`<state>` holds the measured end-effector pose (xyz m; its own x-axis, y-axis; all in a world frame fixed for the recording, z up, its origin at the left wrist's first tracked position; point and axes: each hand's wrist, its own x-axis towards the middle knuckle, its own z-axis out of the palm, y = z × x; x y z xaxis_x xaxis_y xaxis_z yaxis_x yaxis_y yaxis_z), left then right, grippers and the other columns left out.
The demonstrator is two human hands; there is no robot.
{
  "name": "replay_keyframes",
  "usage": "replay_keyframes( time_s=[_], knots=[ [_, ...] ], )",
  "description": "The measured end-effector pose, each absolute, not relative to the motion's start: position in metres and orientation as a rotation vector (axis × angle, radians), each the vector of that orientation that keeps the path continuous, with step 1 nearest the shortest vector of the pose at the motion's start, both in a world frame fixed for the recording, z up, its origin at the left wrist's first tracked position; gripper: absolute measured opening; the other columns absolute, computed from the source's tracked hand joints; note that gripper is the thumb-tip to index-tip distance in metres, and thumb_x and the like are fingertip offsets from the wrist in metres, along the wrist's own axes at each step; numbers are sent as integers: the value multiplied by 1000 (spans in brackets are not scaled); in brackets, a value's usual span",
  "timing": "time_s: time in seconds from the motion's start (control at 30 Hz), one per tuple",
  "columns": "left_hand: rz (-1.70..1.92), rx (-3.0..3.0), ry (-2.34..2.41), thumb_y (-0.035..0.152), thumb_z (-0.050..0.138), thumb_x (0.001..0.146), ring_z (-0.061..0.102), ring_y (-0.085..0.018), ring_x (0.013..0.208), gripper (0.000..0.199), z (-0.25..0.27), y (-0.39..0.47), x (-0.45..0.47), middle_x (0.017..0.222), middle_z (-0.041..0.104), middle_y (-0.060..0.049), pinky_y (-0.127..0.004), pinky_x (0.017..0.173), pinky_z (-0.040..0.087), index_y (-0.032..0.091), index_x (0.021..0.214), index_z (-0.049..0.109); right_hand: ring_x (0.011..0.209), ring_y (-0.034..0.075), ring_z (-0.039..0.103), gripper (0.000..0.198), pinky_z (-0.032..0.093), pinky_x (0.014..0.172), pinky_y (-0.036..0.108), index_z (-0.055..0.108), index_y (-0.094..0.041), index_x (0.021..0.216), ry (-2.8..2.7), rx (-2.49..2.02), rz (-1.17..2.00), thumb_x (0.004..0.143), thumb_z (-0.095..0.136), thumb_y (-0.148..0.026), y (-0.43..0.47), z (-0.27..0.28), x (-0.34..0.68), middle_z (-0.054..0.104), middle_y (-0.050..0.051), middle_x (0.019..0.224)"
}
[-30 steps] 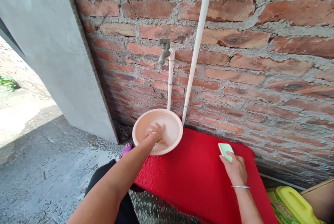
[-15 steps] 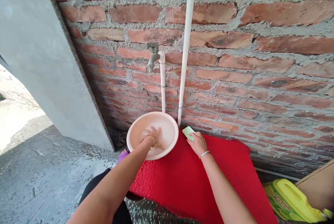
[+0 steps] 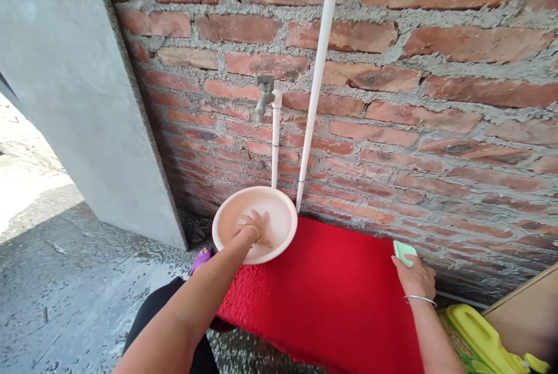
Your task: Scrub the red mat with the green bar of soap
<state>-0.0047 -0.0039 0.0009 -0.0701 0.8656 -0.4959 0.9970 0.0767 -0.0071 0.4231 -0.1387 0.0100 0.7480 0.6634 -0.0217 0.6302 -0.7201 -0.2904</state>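
My left hand (image 3: pixel 253 227) reaches into a pale pink basin (image 3: pixel 221 247). Its fingers are spread near the bottom, apparently in water, and hold nothing visible. At the far right end of a red cloth (image 3: pixel 331 287), my right hand (image 3: pixel 416 277) is closed around a pale green scrub brush (image 3: pixel 404 252) with a flat back; any bristles are hidden underneath. The red cloth lies spread over a low surface, and the basin stands at its left end.
A tap (image 3: pixel 264 97) on a white pipe sticks out above the basin, before a brick wall (image 3: pixel 383 112). A tall white pipe (image 3: pixel 314 89) stands beside it. At left leans a grey slab (image 3: pixel 91 107); a yellow jug (image 3: pixel 479 339) sits lower right. The floor (image 3: pixel 78 304) is wet.
My right hand has slid the brush rightward along the red cloth, from beside the basin to the far right edge. My left hand stays in the basin. The view has shifted slightly.
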Motion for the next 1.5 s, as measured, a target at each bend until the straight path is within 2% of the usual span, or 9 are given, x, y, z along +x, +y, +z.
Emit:
replay_keyframes(
  time_s=[0.1, 0.17, 0.37, 0.57, 0.87, 1.0, 1.13, 1.3, 1.5],
  knots=[
    [-514, 1851, 2001, 56, 84, 53, 2, -57, 145, 131, 1, -4, -5, 168, -4, -7, -78, 88, 43, 46, 157, 3, 102, 28, 60, 53, 48, 83, 36, 62, -19, 127, -1221, -2512, 225, 87, 50, -52, -128, -2, 359, 60, 15, 107],
    [-525, 1843, 2007, 57, 84, 53, 2, -56, 146, 132, 4, -5, -4, 168, -4, -7, -77, 88, 43, 45, 157, 4, 96, 22, 61, 45, 48, 82, 31, 65, -24, 121, -1382, -2372, 262, 87, 53, -52, -118, -13, 304, 58, 10, 109],
    [-378, 1810, 2011, 64, 82, 50, 5, -55, 146, 127, 12, -10, -4, 168, 4, -6, -74, 92, 44, 42, 157, 17, 90, 19, 58, 26, 44, 82, 28, 69, -29, 107, -1724, -2099, 292, 82, 66, -39, -103, -33, 188, 55, 3, 99],
    [-444, 1825, 2015, 54, 87, 48, 6, -54, 146, 133, 11, -9, -3, 168, 2, -6, -75, 92, 43, 44, 157, 11, 93, 21, 59, 32, 45, 86, 31, 68, -27, 115, -1664, -2236, 227, 85, 62, -37, -123, -25, 254, 53, 6, 104],
    [-493, 1841, 2003, 55, 83, 56, 3, -57, 144, 128, 12, -10, -2, 168, -1, -7, -76, 88, 44, 42, 157, 5, 103, 35, 60, 59, 50, 83, 45, 64, -20, 125, -977, -2639, 157, 86, 47, -61, -180, -31, 426, 64, 17, 99],
    [-498, 1857, 1988, 55, 83, 58, 4, -59, 144, 127, 15, -11, -2, 168, -1, -10, -76, 88, 44, 39, 158, 5, 104, 35, 58, 59, 50, 82, 45, 65, -20, 123, -1033, -2543, 102, 85, 47, -60, -173, -41, 398, 62, 18, 101],
    [-492, 1830, 1996, 53, 83, 57, 2, -58, 144, 128, 15, -11, -2, 168, -3, -8, -78, 88, 43, 42, 158, 5, 100, 27, 58, 42, 48, 85, 37, 69, -24, 111, -1419, -2173, 78, 82, 56, -52, -152, -53, 303, 57, 11, 108],
    [-491, 1843, 2005, 54, 83, 56, 4, -58, 144, 128, 14, -11, -3, 168, 0, -8, -77, 89, 43, 42, 158, 7, 90, 21, 58, 26, 47, 84, 32, 71, -27, 105, -1816, -1875, 118, 82, 64, -34, -141, -62, 207, 56, 5, 102],
    [-540, 1848, 1987, 52, 82, 59, 5, -56, 145, 127, 16, -11, -3, 168, -3, -9, -76, 88, 44, 43, 157, 3, 92, 22, 59, 29, 47, 87, 35, 72, -26, 105, -1694, -1976, 148, 79, 62, -37, -148, -55, 252, 56, 7, 103]
  ],
)
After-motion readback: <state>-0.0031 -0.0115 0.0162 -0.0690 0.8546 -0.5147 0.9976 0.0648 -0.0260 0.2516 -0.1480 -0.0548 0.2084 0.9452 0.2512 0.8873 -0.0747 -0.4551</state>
